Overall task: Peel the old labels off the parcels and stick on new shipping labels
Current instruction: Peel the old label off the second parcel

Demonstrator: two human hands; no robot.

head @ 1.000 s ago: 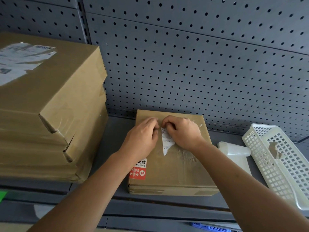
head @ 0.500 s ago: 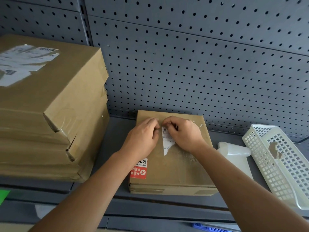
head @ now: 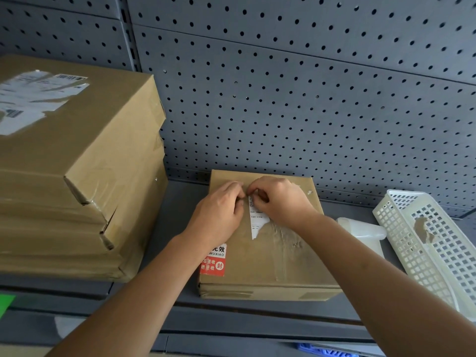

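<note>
Right hand (head: 280, 199): pinches the top edge of the old label (head: 255, 217) — a torn white strip, probably to lift it off.
Left hand (head: 219, 212): fingers curled beside that edge, likely steadying the parcel (head: 273, 256); whether it pinches, I cannot tell.
Parcel: flat on the shelf (head: 180, 210) — middle, within reach.

A stockroom: grey pegboard shelving (head: 309, 112) stacked with taped cardboard parcels (head: 77, 176).

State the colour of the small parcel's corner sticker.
Rectangular paper sticker: red, white top; head view.
</note>
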